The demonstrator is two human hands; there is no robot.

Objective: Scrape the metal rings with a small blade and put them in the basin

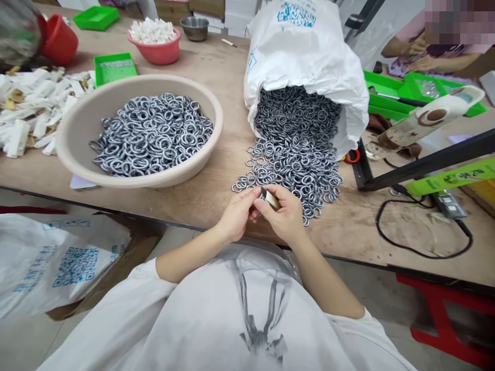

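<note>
My right hand (289, 214) is closed round a small cream-coloured piece (271, 199) with a dark band at one end. My left hand (236, 212) meets it there, its thumb and fingers pinched at the dark end; whether that end is a ring I cannot make out. Both hands are at the table's front edge, just before a spill of grey metal rings (297, 165). The rings pour from the mouth of a white woven sack (305, 56) lying on its side. To the left, a wide beige basin (81, 167) holds many more such rings.
White pieces (38, 118) lie heaped at far left, near a green tray (98, 77). A red bowl (157, 53) of white bits and a metal bowl (195, 30) stand behind. At right are a black frame (429, 159), a cable (381, 226) and another person's arms (436, 63).
</note>
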